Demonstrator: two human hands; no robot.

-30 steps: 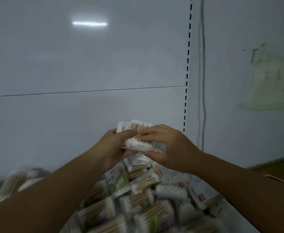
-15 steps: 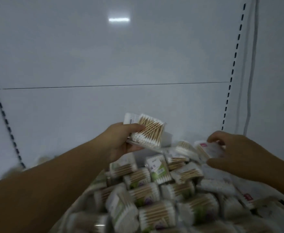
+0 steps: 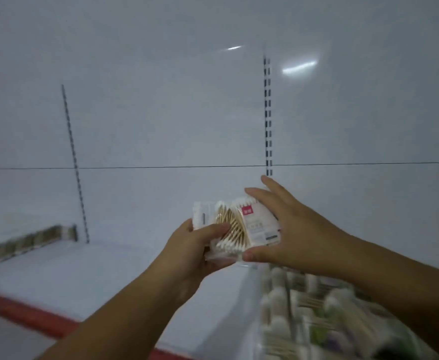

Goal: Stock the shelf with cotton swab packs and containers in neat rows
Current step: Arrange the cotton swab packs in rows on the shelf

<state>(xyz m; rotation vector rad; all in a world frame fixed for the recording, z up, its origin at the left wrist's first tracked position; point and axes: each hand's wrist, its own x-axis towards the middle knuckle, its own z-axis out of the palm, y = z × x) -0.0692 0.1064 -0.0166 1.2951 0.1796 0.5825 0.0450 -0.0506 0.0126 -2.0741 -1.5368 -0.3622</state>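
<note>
**A:** What lies nearest?

**B:** At lower right there is a heap of swab packs (image 3: 317,307). It is too blurred to count, and I cannot tell whether a container holds it.

**A:** And the hands?

**B:** The left grip (image 3: 200,245) is clenched round the lower end of a fan of held packs (image 3: 239,229), with the thumb across the front. The right grip (image 3: 291,229) grasps the same fan, thumb under its bottom edge and fingers over the top.

**A:** How many packs are in the fan?

**B:** At least two, perhaps three. The front one has a red label (image 3: 247,210) at its top. The wooden sticks stand near upright with their tops leaning left, and there are cotton tips at both ends.

**A:** Where is the fan?

**B:** In the air, above the white shelf (image 3: 96,276) with its red front edge (image 3: 18,311).

**A:** And farther back?

**B:** At far left a blurred row of stock (image 3: 26,242) sits on the shelf. Behind it is a white back panel (image 3: 161,100) with two slotted uprights (image 3: 267,113).
</note>
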